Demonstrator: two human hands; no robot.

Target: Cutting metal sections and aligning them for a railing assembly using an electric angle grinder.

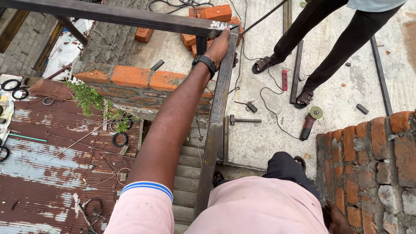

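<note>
Far left of the steel tube [215, 125]: rusty corrugated roof sheet [52, 164] strewn with black rubber rings [120, 139] and a small green weed [89, 97]. Just left of the tube, a low brick wall [138, 80] capped with mortar. Left hand [220, 45], wristwatch [204, 63] on the arm, stretched forward and closed around the tube's upper end, where it meets a dark crossbar [112, 15]. Tube itself running steeply from that joint down toward the pink shirt, over concrete steps [186, 173]. Right of the tube, on the concrete floor: a hammer [245, 120], an angle grinder [310, 121], another person's sandalled feet [284, 78]. Far right, a second brick wall [377, 160]. Right hand [336, 219] low beside it, grip state impossible to tell.
</note>
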